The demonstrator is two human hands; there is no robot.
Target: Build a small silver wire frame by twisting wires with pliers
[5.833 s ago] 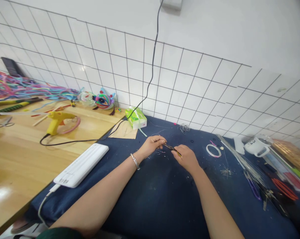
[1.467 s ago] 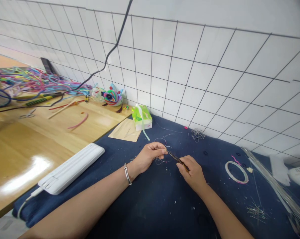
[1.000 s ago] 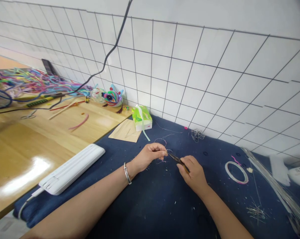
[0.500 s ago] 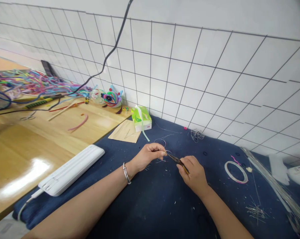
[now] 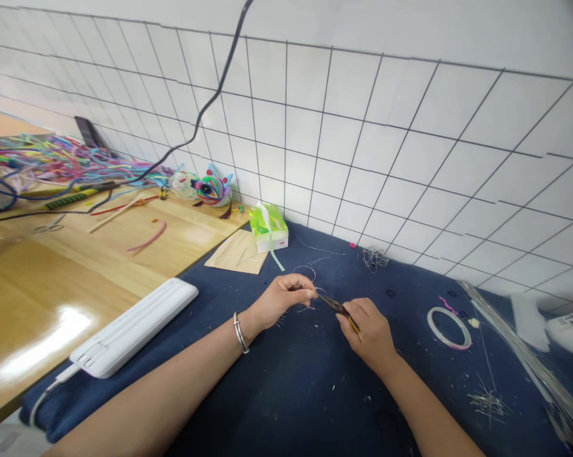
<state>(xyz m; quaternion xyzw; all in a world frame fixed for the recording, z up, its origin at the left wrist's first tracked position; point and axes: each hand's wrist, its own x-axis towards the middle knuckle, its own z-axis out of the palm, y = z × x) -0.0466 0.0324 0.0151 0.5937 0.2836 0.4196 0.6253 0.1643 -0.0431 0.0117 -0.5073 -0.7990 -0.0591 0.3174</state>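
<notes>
My left hand (image 5: 289,298), with a silver bangle at the wrist, pinches a thin wire (image 5: 320,290) between thumb and fingertips. Around the handles of needle-nose pliers (image 5: 334,304) with yellow-and-black grips, the fingers of my right hand (image 5: 368,330) are closed. The pliers' tip points left and meets the wire right at my left fingertips; whether the jaws clamp it is too small to tell. Just behind my left hand, a thin wire ring (image 5: 306,273) lies on the dark blue cloth (image 5: 309,393).
A green tissue pack (image 5: 269,227) sits on brown paper (image 5: 236,252) near the wall. At left are a white power bank (image 5: 134,327) and a wooden table (image 5: 43,279) with colourful pipe cleaners. A tape roll (image 5: 449,328), wire bundle (image 5: 514,349) and wire scraps (image 5: 488,404) lie right.
Both hands and the pliers hold almost the same pose at the wire. The whole view has shifted very slightly.
</notes>
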